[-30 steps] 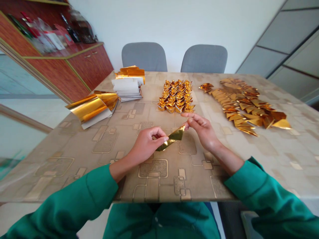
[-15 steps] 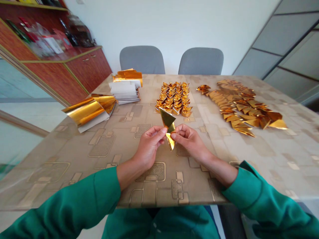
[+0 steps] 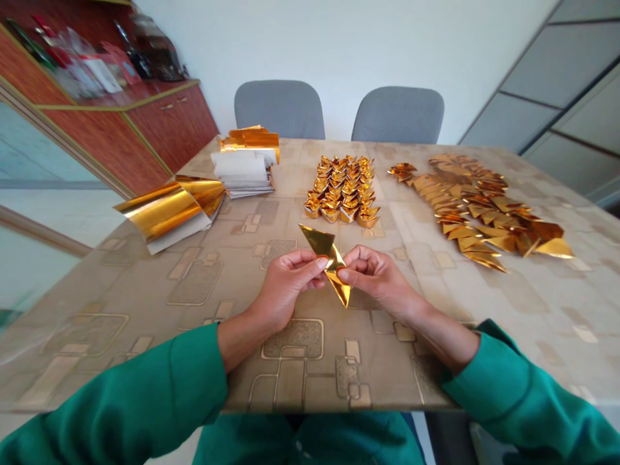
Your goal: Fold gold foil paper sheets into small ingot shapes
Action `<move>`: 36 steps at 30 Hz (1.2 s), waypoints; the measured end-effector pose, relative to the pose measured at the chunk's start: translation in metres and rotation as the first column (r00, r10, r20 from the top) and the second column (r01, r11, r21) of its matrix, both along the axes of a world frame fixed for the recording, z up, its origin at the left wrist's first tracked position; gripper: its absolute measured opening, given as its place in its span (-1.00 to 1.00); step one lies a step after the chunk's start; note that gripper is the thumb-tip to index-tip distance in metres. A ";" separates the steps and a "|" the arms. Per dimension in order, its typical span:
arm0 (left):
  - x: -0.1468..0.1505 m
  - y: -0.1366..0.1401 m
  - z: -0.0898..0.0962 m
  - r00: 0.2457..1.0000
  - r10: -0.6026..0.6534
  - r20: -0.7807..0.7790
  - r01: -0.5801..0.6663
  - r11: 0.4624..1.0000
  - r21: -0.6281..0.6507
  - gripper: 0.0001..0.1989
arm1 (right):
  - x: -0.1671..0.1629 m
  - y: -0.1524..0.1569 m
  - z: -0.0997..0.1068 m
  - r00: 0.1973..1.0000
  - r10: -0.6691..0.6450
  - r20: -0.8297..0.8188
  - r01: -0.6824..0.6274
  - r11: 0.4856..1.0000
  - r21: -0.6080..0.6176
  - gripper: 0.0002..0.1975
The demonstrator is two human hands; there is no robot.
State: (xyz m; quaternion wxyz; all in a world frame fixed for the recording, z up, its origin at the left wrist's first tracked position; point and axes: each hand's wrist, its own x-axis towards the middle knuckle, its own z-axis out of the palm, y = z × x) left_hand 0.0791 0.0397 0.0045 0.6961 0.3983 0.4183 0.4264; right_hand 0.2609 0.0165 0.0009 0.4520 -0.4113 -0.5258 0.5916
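Between my two hands is a folded piece of gold foil paper (image 3: 320, 241), with one pointed end up and left and the other down and right. My left hand (image 3: 290, 278) pinches its middle from the left, thumb on top. From the right, my right hand (image 3: 371, 278) pinches it just below, thumb pressed on the fold. The fingers underneath are partly hidden. Just beyond my hands stand rows of folded gold paper ingots (image 3: 341, 190). On the right lies a spread of flat, pointed folded gold papers (image 3: 484, 210).
A stack of gold and white paper sheets (image 3: 245, 169) sits at the back left, with loose curved gold sheets (image 3: 167, 210) nearer. A patterned cloth covers the table (image 3: 194, 278). Two grey chairs (image 3: 278, 108) stand behind it, and a wooden cabinet (image 3: 165, 126) at the left.
The folded foil paper has turned, its upper point swinging left and its lower point right. Both hands still grip it. The whole view has shifted slightly.
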 end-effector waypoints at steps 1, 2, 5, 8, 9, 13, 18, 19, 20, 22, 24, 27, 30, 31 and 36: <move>0.000 0.000 0.000 1.000 0.030 -0.002 -0.030 1.000 -0.008 -0.71 | -0.001 0.000 0.000 1.000 -0.013 0.019 0.013 1.000 -0.005 -0.69; -0.001 0.000 0.000 0.998 0.059 0.004 -0.059 0.998 -0.021 -0.70 | -0.002 -0.001 0.000 0.999 -0.021 0.040 0.022 1.000 -0.014 -0.66; -0.002 0.001 -0.002 0.992 0.102 0.070 -0.098 0.993 -0.062 -0.70 | -0.007 -0.004 -0.001 0.997 -0.009 0.071 0.012 0.999 -0.042 -0.54; -0.002 0.002 -0.005 0.985 0.093 0.144 -0.077 0.991 -0.112 -0.73 | -0.013 -0.006 -0.003 0.999 -0.015 0.051 0.016 1.000 -0.018 -0.49; -0.002 0.002 -0.006 0.982 0.096 0.162 -0.076 0.989 -0.128 -0.73 | -0.015 -0.006 -0.004 0.998 -0.025 0.050 0.025 1.000 -0.002 -0.49; -0.002 0.005 -0.006 0.973 0.135 0.187 -0.106 0.982 -0.158 -0.77 | -0.016 -0.007 -0.005 0.994 -0.064 0.094 0.060 0.997 0.040 -0.52; -0.008 0.015 0.002 0.921 0.312 0.232 -0.282 0.947 -0.155 -0.84 | -0.010 -0.008 -0.002 0.978 -0.060 0.198 0.035 0.991 0.129 -0.54; -0.008 0.016 0.003 0.912 0.331 0.241 -0.295 0.939 -0.176 -0.85 | -0.008 -0.007 -0.001 0.965 -0.104 0.239 0.056 0.978 0.201 -0.54; -0.009 0.016 0.004 0.913 0.325 0.245 -0.277 0.938 -0.210 -0.87 | -0.005 -0.006 0.000 0.942 -0.174 0.286 0.083 0.949 0.303 -0.54; -0.007 0.012 0.005 0.927 0.276 0.252 -0.202 0.937 -0.285 -0.90 | 0.000 -0.004 0.003 0.867 -0.309 0.392 0.066 0.850 0.523 -0.49; -0.005 0.005 0.004 0.937 0.223 0.271 -0.124 0.932 -0.340 -0.91 | 0.003 -0.002 0.005 0.787 -0.370 0.494 -0.069 0.743 0.666 -0.45; -0.002 -0.003 0.003 0.942 0.153 0.300 -0.028 0.924 -0.381 -0.91 | 0.007 -0.001 0.008 0.713 -0.392 0.581 -0.270 0.612 0.743 -0.61; -0.002 -0.006 0.003 0.945 0.095 0.312 0.040 0.916 -0.399 -0.92 | 0.010 0.001 0.011 0.715 -0.400 0.573 -0.346 0.510 0.787 -0.78; -0.002 -0.006 0.003 0.947 0.078 0.313 0.055 0.918 -0.394 -0.93 | 0.012 0.001 0.012 0.724 -0.393 0.567 -0.358 0.489 0.796 -0.81; -0.003 -0.007 0.003 0.966 0.005 0.259 0.085 0.938 -0.335 -0.92 | 0.018 0.002 0.017 0.711 -0.386 0.587 -0.414 0.445 0.794 -0.81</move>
